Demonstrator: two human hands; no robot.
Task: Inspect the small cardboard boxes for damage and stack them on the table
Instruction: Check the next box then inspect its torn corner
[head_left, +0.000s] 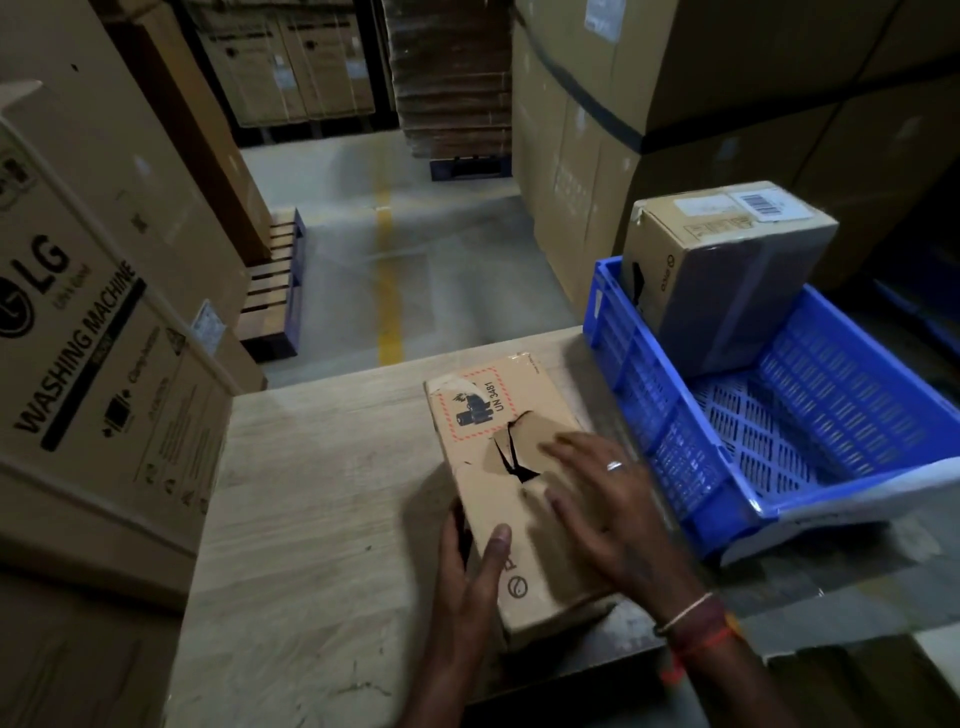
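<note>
- Fingers of the right hand lie spread and flat on the top face of a small cardboard box, pressing rather than curling round it; a ring sits on one of them, and thread bands circle the wrist.
- Left hand grips the same box at its near left edge, thumb on top and the other fingers tucked down the side.
- That box lies lengthwise on the wooden table, toward the right edge of the tabletop, its near end close to the near edge.
- Its top face is torn: a jagged split with dented card just beyond the right fingertips, and a red-hatched label reading "UN 3481" at the far end.
- Just beside the table's right edge stands a blue crate, tilted, with a second cardboard box in its far corner, barcode sticker on top.
- At the left edge of the tabletop stands a large washing machine carton.
</note>
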